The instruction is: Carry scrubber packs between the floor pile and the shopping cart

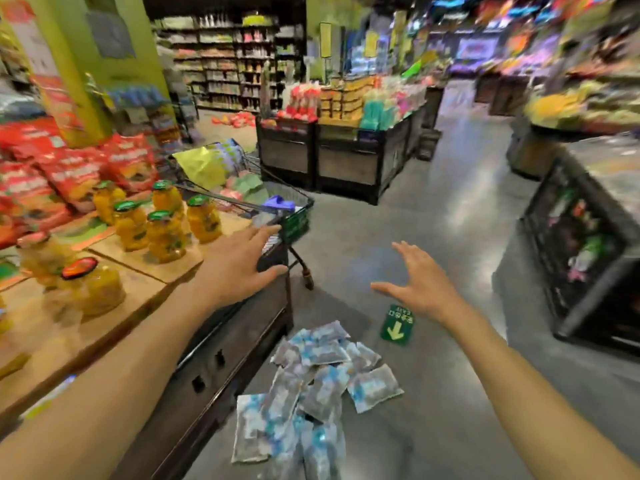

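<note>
My left hand [239,265] reaches forward with fingers spread, holding nothing, just short of the near end of a shopping cart [294,216] filled with packets. My right hand [420,282] is also stretched out with straight fingers, empty, over the grey floor to the right of the cart. Below both hands a pile of blue-and-white packets [311,386] lies on the floor beside a dark display stand [221,358].
Jars of yellow fruit [166,223] and red bags [72,171] sit on the wooden display at my left. A green arrow sticker [397,325] marks the floor. Dark crates [581,258] stand at right, a goods island [349,157] ahead.
</note>
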{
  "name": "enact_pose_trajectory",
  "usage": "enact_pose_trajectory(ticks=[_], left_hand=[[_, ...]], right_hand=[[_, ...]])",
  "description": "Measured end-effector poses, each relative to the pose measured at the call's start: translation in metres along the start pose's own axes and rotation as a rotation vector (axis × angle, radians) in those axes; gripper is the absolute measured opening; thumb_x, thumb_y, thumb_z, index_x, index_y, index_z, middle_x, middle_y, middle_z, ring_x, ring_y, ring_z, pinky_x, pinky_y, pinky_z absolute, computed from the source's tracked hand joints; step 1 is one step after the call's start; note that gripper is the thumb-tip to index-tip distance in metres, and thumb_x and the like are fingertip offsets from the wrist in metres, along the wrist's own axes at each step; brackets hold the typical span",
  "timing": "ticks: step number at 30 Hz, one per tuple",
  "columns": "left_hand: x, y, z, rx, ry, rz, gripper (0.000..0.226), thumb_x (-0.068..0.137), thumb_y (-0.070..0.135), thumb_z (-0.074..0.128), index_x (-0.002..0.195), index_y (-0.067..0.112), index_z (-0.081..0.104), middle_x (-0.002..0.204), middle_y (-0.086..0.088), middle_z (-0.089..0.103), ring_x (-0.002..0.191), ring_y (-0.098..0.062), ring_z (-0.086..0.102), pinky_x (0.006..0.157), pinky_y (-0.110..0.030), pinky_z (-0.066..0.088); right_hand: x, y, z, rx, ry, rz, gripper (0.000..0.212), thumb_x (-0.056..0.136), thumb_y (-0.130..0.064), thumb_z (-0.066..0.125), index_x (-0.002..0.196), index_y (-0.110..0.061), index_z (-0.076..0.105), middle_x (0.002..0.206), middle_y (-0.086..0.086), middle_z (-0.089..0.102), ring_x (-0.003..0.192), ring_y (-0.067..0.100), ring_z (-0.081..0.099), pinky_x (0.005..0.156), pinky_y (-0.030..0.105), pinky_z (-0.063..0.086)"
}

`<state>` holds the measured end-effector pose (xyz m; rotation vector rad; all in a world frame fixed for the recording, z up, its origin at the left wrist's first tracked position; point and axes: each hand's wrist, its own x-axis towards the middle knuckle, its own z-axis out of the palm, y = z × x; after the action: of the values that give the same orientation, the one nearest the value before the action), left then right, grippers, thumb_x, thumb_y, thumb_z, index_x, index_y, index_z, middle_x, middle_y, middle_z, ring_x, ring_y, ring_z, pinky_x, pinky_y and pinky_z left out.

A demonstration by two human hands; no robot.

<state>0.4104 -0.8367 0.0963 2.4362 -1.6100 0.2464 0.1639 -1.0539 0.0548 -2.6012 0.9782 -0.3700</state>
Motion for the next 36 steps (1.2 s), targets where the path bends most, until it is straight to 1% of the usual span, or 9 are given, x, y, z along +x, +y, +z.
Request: enact_pose_trajectory(ticks=[2, 4, 10, 15, 19, 22, 27, 33, 36], left_hand=[[0.029, 0.024, 0.008, -0.046, 0.012, 0.071, 0.079, 0.092, 0.064, 0.059, 0.155, 0.022, 0.038, 0.154, -0.009, 0.05, 0.137, -0.032, 0.052, 0.106, -0.044, 0.047], [0.054, 0.038, 0.02, -0.07, 0.025, 0.13, 0.077, 0.093, 0.052, 0.068, 0.156, 0.02, 0.038, 0.155, -0.009, 0.049, 0.139, -0.031, 0.05, 0.106, -0.041, 0.044], [0.113, 0.026, 0.063, -0.148, -0.048, 0.209, 0.083, 0.087, 0.067, 0.057, 0.155, 0.023, 0.038, 0.153, -0.006, 0.049, 0.136, -0.031, 0.052, 0.107, -0.047, 0.049], [0.153, 0.013, 0.088, -0.21, -0.07, 0.257, 0.078, 0.092, 0.051, 0.068, 0.155, 0.017, 0.039, 0.154, -0.008, 0.049, 0.137, -0.032, 0.052, 0.107, -0.047, 0.046], [0.172, 0.002, 0.124, -0.37, -0.072, 0.254, 0.077, 0.092, 0.055, 0.063, 0.154, 0.014, 0.041, 0.151, -0.01, 0.052, 0.138, -0.031, 0.05, 0.11, -0.045, 0.043], [0.177, -0.009, 0.171, -0.438, -0.111, 0.212, 0.076, 0.094, 0.052, 0.066, 0.154, 0.015, 0.04, 0.15, -0.01, 0.052, 0.137, -0.031, 0.05, 0.11, -0.046, 0.043], [0.159, -0.016, 0.286, -0.488, -0.23, 0.123, 0.084, 0.088, 0.066, 0.053, 0.154, 0.017, 0.038, 0.151, -0.011, 0.051, 0.136, -0.033, 0.051, 0.11, -0.049, 0.045], [0.105, -0.029, 0.483, -0.472, -0.34, 0.126, 0.086, 0.084, 0.071, 0.048, 0.154, 0.022, 0.039, 0.151, -0.008, 0.051, 0.136, -0.033, 0.051, 0.109, -0.05, 0.045], [0.069, -0.042, 0.594, -0.472, -0.34, 0.143, 0.078, 0.089, 0.063, 0.057, 0.153, 0.021, 0.041, 0.15, -0.006, 0.052, 0.136, -0.031, 0.051, 0.11, -0.046, 0.044]], right_hand=[[0.0, 0.023, -0.009, -0.003, 0.026, 0.06, 0.1, 0.086, -0.061, 0.07, 0.161, -0.015, 0.024, 0.17, 0.008, 0.022, 0.157, 0.025, 0.018, 0.125, 0.036, 0.015], [0.002, 0.039, -0.016, -0.009, 0.036, 0.114, 0.1, 0.086, -0.061, 0.07, 0.162, -0.016, 0.023, 0.17, 0.007, 0.021, 0.157, 0.025, 0.017, 0.125, 0.036, 0.015], [0.022, 0.054, -0.012, 0.006, 0.059, 0.204, 0.098, 0.087, -0.062, 0.068, 0.162, -0.019, 0.022, 0.17, 0.005, 0.021, 0.157, 0.022, 0.015, 0.126, 0.037, 0.016], [0.045, 0.041, 0.003, 0.006, 0.048, 0.268, 0.099, 0.087, -0.068, 0.065, 0.163, -0.024, 0.018, 0.171, 0.0, 0.017, 0.158, 0.019, 0.013, 0.127, 0.041, 0.018], [0.065, 0.042, 0.018, -0.012, 0.045, 0.335, 0.099, 0.087, -0.068, 0.064, 0.163, -0.025, 0.019, 0.171, -0.002, 0.017, 0.158, 0.018, 0.014, 0.125, 0.039, 0.019], [0.077, 0.051, 0.046, -0.002, 0.018, 0.377, 0.096, 0.087, -0.065, 0.065, 0.163, -0.026, 0.02, 0.171, -0.001, 0.02, 0.157, 0.018, 0.016, 0.125, 0.037, 0.018], [0.1, 0.076, 0.153, 0.106, -0.069, 0.461, 0.098, 0.087, -0.064, 0.068, 0.162, -0.022, 0.022, 0.17, 0.002, 0.022, 0.156, 0.022, 0.022, 0.125, 0.041, 0.021], [0.092, 0.156, 0.361, 0.163, -0.149, 0.456, 0.1, 0.084, -0.065, 0.07, 0.162, -0.022, 0.023, 0.169, 0.001, 0.025, 0.155, 0.02, 0.025, 0.125, 0.045, 0.024], [0.07, 0.203, 0.472, 0.16, -0.179, 0.433, 0.099, 0.084, -0.065, 0.07, 0.162, -0.024, 0.024, 0.169, -0.001, 0.024, 0.155, 0.017, 0.023, 0.126, 0.039, 0.022]])
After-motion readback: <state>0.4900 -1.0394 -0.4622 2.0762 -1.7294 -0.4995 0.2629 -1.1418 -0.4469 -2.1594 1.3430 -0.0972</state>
